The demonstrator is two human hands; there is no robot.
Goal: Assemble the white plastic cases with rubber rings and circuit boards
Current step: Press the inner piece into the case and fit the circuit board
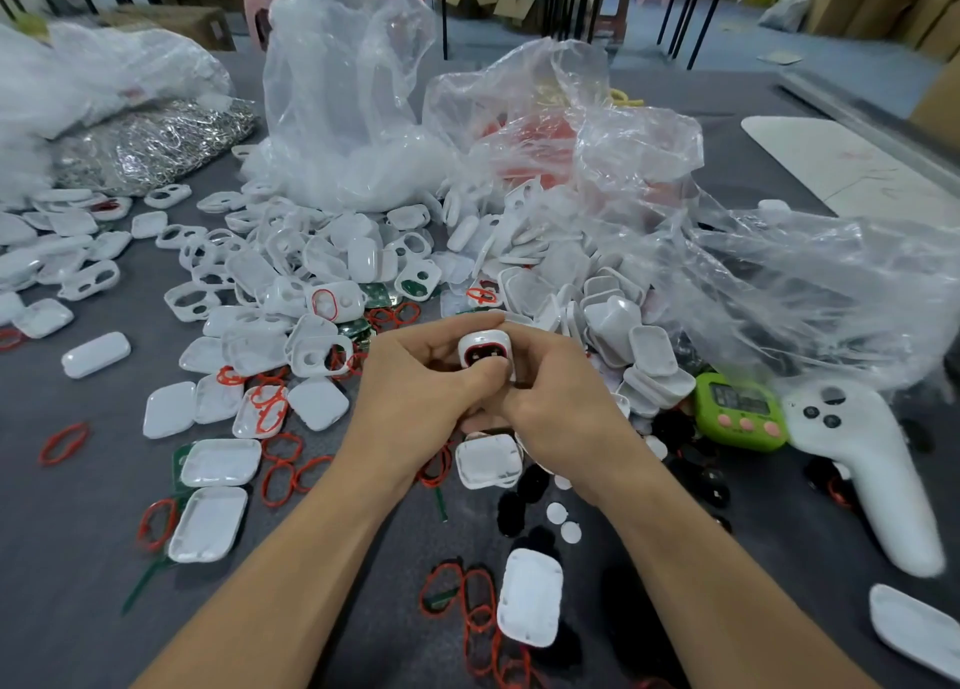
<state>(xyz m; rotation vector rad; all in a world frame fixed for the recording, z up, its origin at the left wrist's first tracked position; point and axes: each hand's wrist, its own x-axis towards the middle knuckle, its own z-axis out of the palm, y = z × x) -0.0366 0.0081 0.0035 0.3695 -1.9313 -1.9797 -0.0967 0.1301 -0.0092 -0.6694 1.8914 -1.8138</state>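
Note:
Both my hands meet at the middle of the table around one white plastic case (482,351). A red rubber ring and a dark inside show in its open face. My left hand (415,392) grips the case from the left with its thumb on the lower edge. My right hand (556,397) holds it from the right, fingers curled round its side. A big heap of white case halves (363,272) lies behind the hands. Loose red rubber rings (283,467) lie on the grey cloth to the left and near the front. Green circuit boards (377,293) peek out of the heap.
Clear plastic bags (649,179) stand behind and to the right of the heap. A green timer (740,412) and a white controller (872,470) lie at the right. Black and white round pads (563,522) lie under my right wrist. A bag of metal clips (150,142) sits far left.

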